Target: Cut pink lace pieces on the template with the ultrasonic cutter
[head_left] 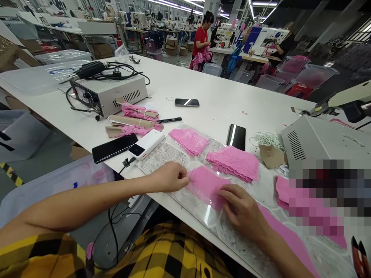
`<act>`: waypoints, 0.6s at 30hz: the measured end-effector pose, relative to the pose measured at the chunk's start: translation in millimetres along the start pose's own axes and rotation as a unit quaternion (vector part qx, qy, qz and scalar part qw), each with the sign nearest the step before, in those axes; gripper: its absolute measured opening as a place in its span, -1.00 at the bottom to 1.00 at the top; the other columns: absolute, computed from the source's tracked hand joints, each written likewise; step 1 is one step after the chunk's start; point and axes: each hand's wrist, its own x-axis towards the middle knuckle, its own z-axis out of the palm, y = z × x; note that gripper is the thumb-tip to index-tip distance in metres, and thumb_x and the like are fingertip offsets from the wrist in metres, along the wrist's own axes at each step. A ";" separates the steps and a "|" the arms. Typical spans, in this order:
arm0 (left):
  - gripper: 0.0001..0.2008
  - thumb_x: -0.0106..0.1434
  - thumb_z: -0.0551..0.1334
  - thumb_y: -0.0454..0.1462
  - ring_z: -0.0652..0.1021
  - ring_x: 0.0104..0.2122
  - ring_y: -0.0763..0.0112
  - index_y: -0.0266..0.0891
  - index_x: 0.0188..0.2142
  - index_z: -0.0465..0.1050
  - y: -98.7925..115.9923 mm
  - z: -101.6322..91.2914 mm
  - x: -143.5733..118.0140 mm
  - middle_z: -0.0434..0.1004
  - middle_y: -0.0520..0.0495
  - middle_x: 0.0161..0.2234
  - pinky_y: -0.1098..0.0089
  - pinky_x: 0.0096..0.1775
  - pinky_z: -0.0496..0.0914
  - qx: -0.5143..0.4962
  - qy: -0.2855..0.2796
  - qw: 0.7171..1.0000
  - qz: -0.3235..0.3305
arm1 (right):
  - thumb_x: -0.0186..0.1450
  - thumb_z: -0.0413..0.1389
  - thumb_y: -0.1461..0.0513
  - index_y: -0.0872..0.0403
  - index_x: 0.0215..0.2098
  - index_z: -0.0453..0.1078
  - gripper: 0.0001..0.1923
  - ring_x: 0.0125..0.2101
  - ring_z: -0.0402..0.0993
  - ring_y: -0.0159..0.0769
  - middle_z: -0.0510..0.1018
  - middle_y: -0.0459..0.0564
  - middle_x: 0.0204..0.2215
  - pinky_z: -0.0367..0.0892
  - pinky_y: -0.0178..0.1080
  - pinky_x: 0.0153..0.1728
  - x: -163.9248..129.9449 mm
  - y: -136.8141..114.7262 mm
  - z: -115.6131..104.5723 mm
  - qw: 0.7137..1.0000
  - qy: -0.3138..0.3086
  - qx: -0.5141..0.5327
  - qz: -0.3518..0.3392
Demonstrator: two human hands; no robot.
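A pink lace fabric piece (205, 184) is stretched between my two hands over a clear, scuffed plastic sheet (185, 156) on the table. My left hand (171, 177) is closed in a pinch at its left edge. At the right edge, the thumb and fingers of my right hand (239, 204) pinch the fabric. Just beyond them lie a small pink lace stack (189, 141) and a thicker one (234, 162). A longer pink fabric piece (285, 235) runs partly under my right forearm.
Left of the sheet are a white power bank (147, 144), a black phone (114, 148) and tied pink bundles (139, 112). A grey box with vents (116, 94) carries a corded handheld tool (89, 70). Farther right are another phone (236, 137) and pale green string (268, 139). People work behind.
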 end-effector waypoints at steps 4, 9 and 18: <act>-0.87 0.18 0.20 -0.37 0.54 -0.15 0.27 -0.25 -0.34 0.55 -7.8 0.1 10.4 0.58 -0.13 -0.19 0.36 -0.07 0.37 0.105 -0.021 0.976 0.189 | 0.29 0.03 0.29 0.03 -0.23 0.45 -0.83 -0.42 0.50 -0.37 0.55 -0.01 -0.29 0.47 -0.31 -0.43 -2.5 6.0 -13.5 0.992 -0.029 0.037 0.121; -0.55 0.19 0.11 -0.54 0.30 0.24 0.07 -0.23 0.03 0.46 -30.0 0.5 25.9 0.37 -0.22 0.18 0.05 0.21 0.19 0.259 -0.078 0.885 0.378 | 0.31 0.03 0.28 0.01 -0.19 0.47 -0.81 -0.37 0.52 -0.35 0.55 0.01 -0.30 0.49 -0.32 -0.39 -7.5 -5.2 -15.6 0.990 -0.065 0.050 0.115; -0.66 0.25 0.06 -0.52 0.42 0.13 0.11 -0.30 -0.08 0.50 -37.6 -9.7 19.1 0.53 -0.28 -0.03 0.08 0.16 0.29 0.282 -0.046 0.860 0.422 | 0.31 0.05 0.33 0.02 -0.17 0.46 -0.81 -0.31 0.52 -0.34 0.54 0.01 -0.29 0.50 -0.31 -0.33 -14.5 -16.3 -12.1 0.997 -0.043 0.018 0.059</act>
